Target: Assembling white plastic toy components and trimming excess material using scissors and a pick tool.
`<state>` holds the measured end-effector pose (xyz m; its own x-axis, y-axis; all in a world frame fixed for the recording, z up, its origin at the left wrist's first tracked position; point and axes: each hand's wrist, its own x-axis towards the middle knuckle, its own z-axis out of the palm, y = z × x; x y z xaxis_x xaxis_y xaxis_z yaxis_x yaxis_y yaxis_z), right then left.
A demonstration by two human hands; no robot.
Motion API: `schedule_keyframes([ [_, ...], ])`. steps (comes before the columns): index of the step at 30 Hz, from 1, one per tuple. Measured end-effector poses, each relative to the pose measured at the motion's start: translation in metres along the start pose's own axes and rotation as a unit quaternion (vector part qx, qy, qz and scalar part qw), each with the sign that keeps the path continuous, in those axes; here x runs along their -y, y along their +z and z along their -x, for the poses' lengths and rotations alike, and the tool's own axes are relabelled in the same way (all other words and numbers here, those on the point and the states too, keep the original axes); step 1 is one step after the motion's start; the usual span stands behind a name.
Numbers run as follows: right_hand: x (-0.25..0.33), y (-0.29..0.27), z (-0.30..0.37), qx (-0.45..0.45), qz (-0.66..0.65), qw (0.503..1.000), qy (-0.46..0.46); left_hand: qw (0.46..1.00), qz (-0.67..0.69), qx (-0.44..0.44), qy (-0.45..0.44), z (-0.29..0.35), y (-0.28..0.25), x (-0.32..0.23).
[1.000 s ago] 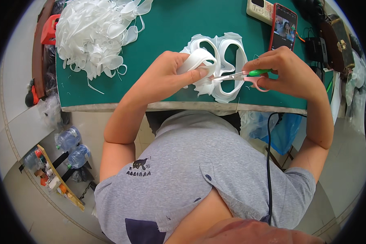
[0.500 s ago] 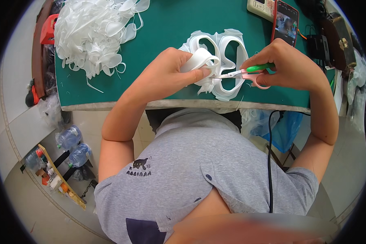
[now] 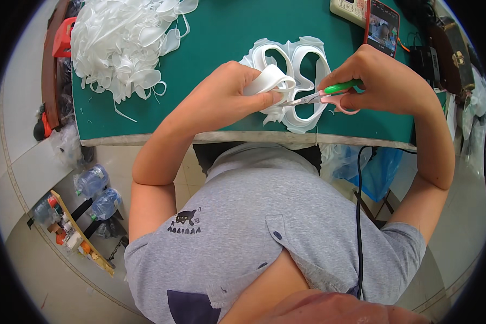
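I see my left hand [image 3: 229,94] with its grip pinched on a bent white rubbery strap [image 3: 270,82], part of a translucent double-ring silicone piece [image 3: 302,65] at the near edge of the green desk [image 3: 221,32]. My right hand [image 3: 380,81] has its grip closed through green-and-pink scissors [image 3: 324,97], blades at the strap. A heap of white trimmings [image 3: 124,48] lies far left.

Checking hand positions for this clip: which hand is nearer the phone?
Right. The right hand, holding scissors, sits just below the phone. The left hand, gripping a white plastic piece, is farther left across the green mat.
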<state>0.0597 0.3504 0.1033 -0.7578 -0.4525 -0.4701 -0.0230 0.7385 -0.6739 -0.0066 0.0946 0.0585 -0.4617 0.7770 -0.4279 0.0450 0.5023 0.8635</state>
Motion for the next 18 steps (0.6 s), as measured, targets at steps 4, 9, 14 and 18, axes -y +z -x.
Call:
schedule_keyframes([
  [4, 0.0033, -0.0011, -0.001, 0.0, 0.003, 1.0, -0.006, 1.0, -0.009, 0.009, -0.004, -0.0002, -0.0008, -0.003],
  [9, 0.0035, -0.0045, -0.0007, 0.011, 0.011, 1.0, -0.004, 1.0, -0.007, 0.006, -0.005, -0.0005, -0.0006, -0.0022],
  [14, 0.001, -0.0039, 0.0003, 0.01, 0.018, 1.0, -0.017, 1.0, -0.025, 0.014, -0.01, -0.0005, -0.0006, -0.0034],
  [18, 0.0029, -0.0059, -0.0019, 0.032, 0.02, 0.999, -0.011, 1.0, -0.019, 0.003, 0.001, -0.0001, 0.0008, -0.0033],
])
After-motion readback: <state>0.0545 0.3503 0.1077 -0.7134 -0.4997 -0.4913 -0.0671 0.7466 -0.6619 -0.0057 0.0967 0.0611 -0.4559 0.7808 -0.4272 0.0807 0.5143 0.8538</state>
